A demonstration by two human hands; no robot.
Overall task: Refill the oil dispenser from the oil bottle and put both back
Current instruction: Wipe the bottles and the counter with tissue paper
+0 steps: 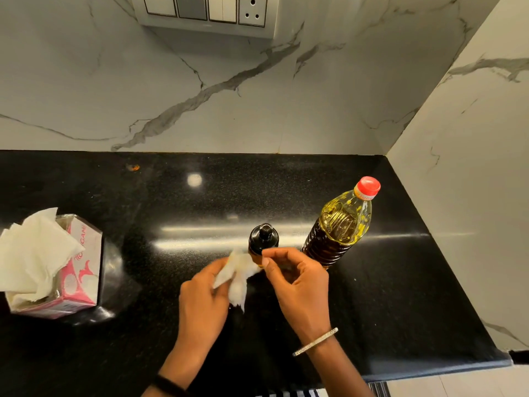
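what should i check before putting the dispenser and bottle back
1. Cap on the oil bottle: ok, the red cap is on.
2. Bottle upright on the counter: ok.
3. Top on the oil dispenser: ok, the black top is fitted.
4. Dispenser wiped dry: cannot tell, the left hand presses a tissue against its side.
5. Grip on the dispenser: ok, the right hand pinches it just below the top.
6. Counter free of drips: cannot tell, glare hides it.

oil dispenser (pixel 263 239) left of oil bottle (pixel 340 224), tissue box (pixel 83 270) far left
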